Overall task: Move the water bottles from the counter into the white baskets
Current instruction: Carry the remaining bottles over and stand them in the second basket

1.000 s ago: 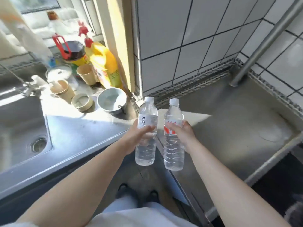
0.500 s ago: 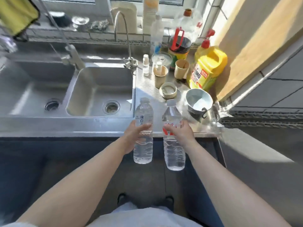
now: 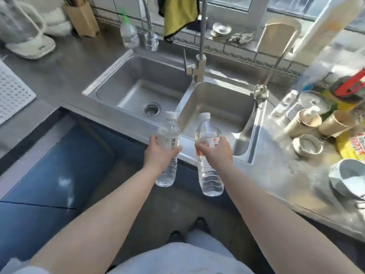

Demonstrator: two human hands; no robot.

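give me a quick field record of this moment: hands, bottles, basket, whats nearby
left hand: left hand grips black-label bottle round its middle
right hand: right hand grips red-label bottle round its middle
bottle state: both capped, upright, held in the air in front of the double sink
white basket: perforated white edge at far left on the counter
nearby: yellow cloth hanging over the sink
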